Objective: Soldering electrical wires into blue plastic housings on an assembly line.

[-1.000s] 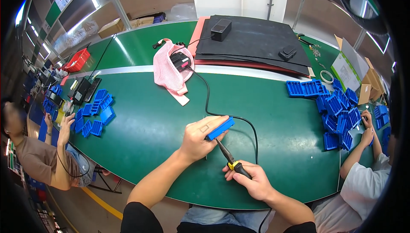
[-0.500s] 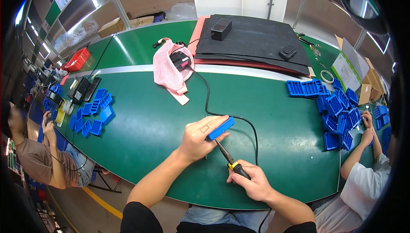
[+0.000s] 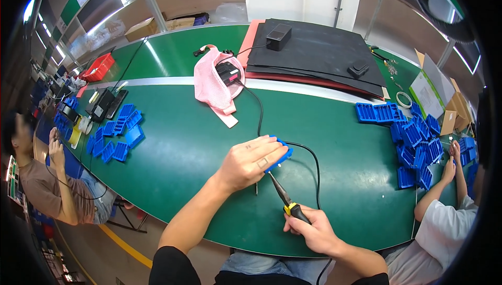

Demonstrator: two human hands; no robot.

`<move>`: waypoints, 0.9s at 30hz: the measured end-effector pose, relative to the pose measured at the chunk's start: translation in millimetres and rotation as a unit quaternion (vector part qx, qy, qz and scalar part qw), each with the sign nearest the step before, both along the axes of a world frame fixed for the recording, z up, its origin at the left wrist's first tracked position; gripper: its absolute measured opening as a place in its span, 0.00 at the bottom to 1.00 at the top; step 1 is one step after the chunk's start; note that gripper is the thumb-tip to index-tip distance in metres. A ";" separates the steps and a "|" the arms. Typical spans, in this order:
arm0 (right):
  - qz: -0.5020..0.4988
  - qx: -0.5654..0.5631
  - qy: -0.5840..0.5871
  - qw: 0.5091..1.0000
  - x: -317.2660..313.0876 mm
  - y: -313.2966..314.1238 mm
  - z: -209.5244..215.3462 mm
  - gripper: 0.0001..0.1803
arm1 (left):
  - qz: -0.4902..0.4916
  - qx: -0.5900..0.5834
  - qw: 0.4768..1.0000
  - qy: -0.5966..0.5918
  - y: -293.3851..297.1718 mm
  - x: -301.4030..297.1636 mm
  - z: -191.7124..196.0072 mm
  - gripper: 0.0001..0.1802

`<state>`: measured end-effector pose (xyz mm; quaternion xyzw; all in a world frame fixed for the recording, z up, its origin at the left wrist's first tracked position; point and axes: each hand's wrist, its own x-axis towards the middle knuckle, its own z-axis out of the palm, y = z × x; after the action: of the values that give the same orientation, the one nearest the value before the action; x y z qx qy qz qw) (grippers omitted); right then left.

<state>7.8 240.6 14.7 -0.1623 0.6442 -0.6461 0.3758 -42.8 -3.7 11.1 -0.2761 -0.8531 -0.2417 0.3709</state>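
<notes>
Near the centre of the frame the left hand (image 3: pixel 250 162) lies palm down over a small blue plastic part (image 3: pixel 281 157), its fingers curled over the piece and pressing it to the green table (image 3: pixel 178 149); only the right edge of the part shows past the fingertips. Just below and to the right, the right hand (image 3: pixel 312 231) is closed in a fist-like grip around the yellow-and-black handle of a soldering iron (image 3: pixel 285 201), whose thin dark tip slants up and to the left toward the underside of the blue part, close to it; whether the tip touches cannot be told. A black cable (image 3: pixel 260 112) runs from the area by the part up to a small black device lying on a pink mesh bag (image 3: pixel 212 84) in the upper middle. Behind that, a stack of black mats (image 3: pixel 319 55) carries a black box (image 3: pixel 278 36). Loose blue trays (image 3: pixel 117 133) lie at the left of the frame near a seated person (image 3: pixel 49 191), and a larger heap of blue trays (image 3: pixel 418 138) sits at the right, where another person's hands (image 3: pixel 452 157) work beside it.
</notes>
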 end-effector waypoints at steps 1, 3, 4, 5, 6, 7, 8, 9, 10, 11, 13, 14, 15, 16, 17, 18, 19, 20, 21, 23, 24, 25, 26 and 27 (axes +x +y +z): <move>-0.003 0.015 -0.077 0.997 1.3 1.7 4.8 0.11 | 0.000 -0.046 0.998 0.040 0.4 -0.6 3.4 0.21; -0.002 0.001 -0.119 0.993 -1.0 6.3 10.4 0.12 | 0.000 -0.091 0.992 0.085 5.9 -1.2 9.2 0.20; 0.010 -0.020 -0.137 0.990 -3.5 6.9 11.2 0.12 | -0.001 -0.089 0.992 0.086 5.8 -1.9 8.6 0.20; 0.021 -0.043 -0.153 0.987 -5.6 6.1 12.6 0.12 | 0.001 -0.061 0.995 0.081 4.4 -2.5 8.2 0.20; 0.027 -0.041 -0.136 0.990 -9.1 4.0 12.6 0.11 | 0.003 -0.033 0.997 0.077 2.7 -3.5 6.9 0.20; 0.026 -0.041 -0.134 0.990 -11.0 4.7 15.7 0.11 | 0.009 0.011 0.998 0.065 0.8 -2.6 0.2 0.20; 0.032 -0.020 -0.105 0.994 -14.2 9.1 20.3 0.11 | 0.005 0.013 0.997 0.070 3.2 -1.8 0.6 0.20; 0.038 0.002 -0.076 0.996 -17.3 14.2 23.5 0.10 | 0.009 0.052 0.998 0.030 5.5 -0.7 1.5 0.20; 0.007 -0.022 -0.076 0.997 -17.8 22.4 18.2 0.10 | 0.012 0.090 0.996 -0.010 7.3 0.0 2.0 0.20; -0.028 0.000 -0.012 1.000 -22.6 28.3 20.5 0.09 | 0.003 0.110 0.993 -0.029 9.7 -0.4 -0.5 0.17; -0.075 0.053 0.268 0.959 -40.8 43.0 13.6 0.07 | -0.012 0.196 0.975 -0.102 17.2 4.6 -1.7 0.16; -0.121 0.129 0.376 0.909 -51.4 47.7 12.3 0.07 | -0.026 0.276 0.944 -0.178 20.5 7.6 -0.7 0.15; -0.169 0.205 0.454 0.850 -61.7 40.7 17.2 0.08 | -0.020 0.272 0.940 -0.203 17.7 10.7 1.7 0.15; -0.192 0.244 0.514 0.799 -77.7 44.4 -2.7 0.09 | -0.023 0.269 0.941 -0.203 17.7 12.0 0.5 0.15; -0.197 0.301 0.537 0.763 -89.7 50.6 -17.7 0.10 | -0.032 0.334 0.906 -0.259 19.8 13.8 -0.5 0.16; -0.201 0.354 0.559 0.723 -99.2 55.6 -25.9 0.11 | -0.040 0.394 0.864 -0.311 21.7 14.8 -0.8 0.17; -0.205 0.354 0.561 0.720 -102.6 59.2 -27.2 0.11 | -0.062 0.411 0.848 -0.329 22.2 14.6 -3.4 0.19; -0.198 0.391 0.558 0.705 -102.6 62.2 -30.1 0.13 | -0.063 0.410 0.848 -0.331 24.0 15.2 -2.0 0.19; -0.190 0.428 0.554 0.688 -101.0 62.9 -29.3 0.14 | -0.080 0.441 0.821 -0.354 26.9 16.4 0.6 0.20; -0.222 0.409 0.637 0.615 -95.0 56.2 -12.1 0.17 | -0.095 0.469 0.791 -0.380 30.2 19.4 1.4 0.20; -0.256 0.316 0.618 0.672 -95.5 48.4 -5.6 0.19 | -0.108 0.458 0.794 -0.384 30.2 20.2 0.3 0.20; -0.274 0.195 0.571 0.749 -91.0 37.3 -1.1 0.20 | -0.120 0.447 0.797 -0.387 30.6 21.2 -0.9 0.21; -0.247 0.109 0.534 0.801 -81.0 20.4 8.3 0.21 | -0.116 0.447 0.796 -0.391 29.3 25.0 -1.1 0.21; -0.201 0.079 0.539 0.814 -76.3 12.3 7.4 0.23 | -0.128 0.438 0.799 -0.391 32.6 24.8 0.4 0.20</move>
<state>-68.5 252.9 22.1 -0.3209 0.8105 -0.4637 -0.1586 -17.9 28.9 11.6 -0.0725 -0.6854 -0.7226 0.0525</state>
